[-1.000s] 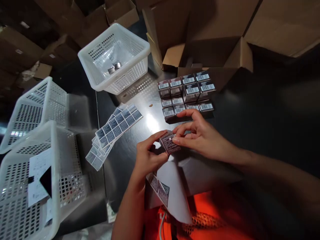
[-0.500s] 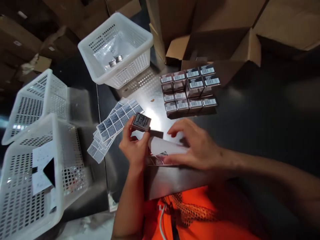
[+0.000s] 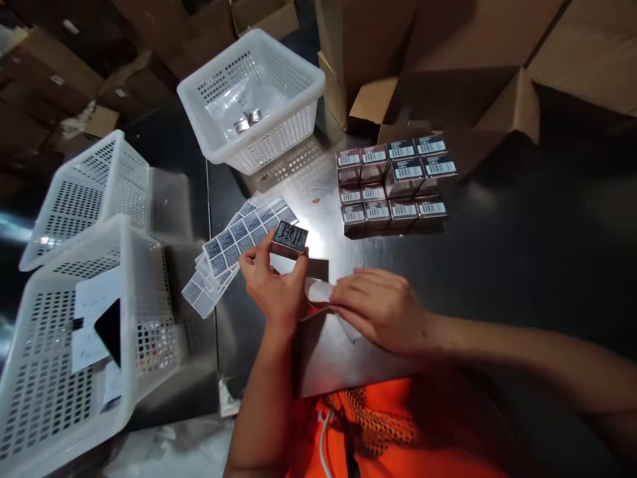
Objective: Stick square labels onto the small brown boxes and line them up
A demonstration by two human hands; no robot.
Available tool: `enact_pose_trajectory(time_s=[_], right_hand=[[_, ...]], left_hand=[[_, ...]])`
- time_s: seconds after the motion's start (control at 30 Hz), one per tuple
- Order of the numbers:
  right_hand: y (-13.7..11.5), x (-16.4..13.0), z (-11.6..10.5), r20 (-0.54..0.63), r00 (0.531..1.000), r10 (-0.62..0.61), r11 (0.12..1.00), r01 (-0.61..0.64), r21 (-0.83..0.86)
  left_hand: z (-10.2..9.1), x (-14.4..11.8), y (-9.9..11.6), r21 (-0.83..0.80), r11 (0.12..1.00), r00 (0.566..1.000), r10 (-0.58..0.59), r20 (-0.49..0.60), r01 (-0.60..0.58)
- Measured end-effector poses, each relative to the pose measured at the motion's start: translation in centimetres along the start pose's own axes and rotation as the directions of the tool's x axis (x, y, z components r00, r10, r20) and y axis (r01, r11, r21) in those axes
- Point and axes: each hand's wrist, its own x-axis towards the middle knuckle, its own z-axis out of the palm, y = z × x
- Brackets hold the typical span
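My left hand (image 3: 273, 285) is closed round a small carton (image 3: 290, 238), its dark printed face turned up. Just to the right, my right hand (image 3: 381, 309) pinches a curled white sheet (image 3: 318, 291) low over the table, beside the left fingers. Part of that sheet is hidden under the right fingers. Behind the left hand, several overlapping sheets of printed labels (image 3: 239, 239) are fanned out on the metal table (image 3: 328, 362). Beyond the right hand stand rows of small cartons (image 3: 405, 171) with barcodes on top.
At the back, a white perforated basket (image 3: 271, 143) holds a clear bag and small silvery pieces. Two more white baskets stand at the left, one (image 3: 127, 318) with papers and a black piece inside. An open cardboard box (image 3: 458, 99) sits behind the carton rows.
My right hand has closed from spread fingers to a pinch on the white sheet, which is now more curled and covered. The left hand keeps the carton. The whole view has shifted slightly.
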Motion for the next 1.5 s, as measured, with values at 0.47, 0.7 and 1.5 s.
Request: enact_pose_trajectory(time_s=[0.47, 0.7, 1.5], right_hand=[[0.5, 1.6, -5.4, -0.226, 0.954, 0.196, 0.682, 0.033, 0.731], [3.7, 3.0, -6.4, 0.263, 0.737, 0.623, 0.171, -0.456, 0.873], [2.4, 2.5, -5.1, 0.353, 0.704, 0.616, 0.09, -0.508, 0.857]], left_hand=[[-0.1, -0.1, 1.0, -0.639, 0.435, 0.75, -0.147, 0.644, 0.634], [0.2, -1.8, 0.9, -0.601, 0.43, 0.66, 0.016, 0.751, 0.674], [0.7, -2.7, 2.1, -0.557, 0.377, 0.581, 0.059, 0.811, 0.74]])
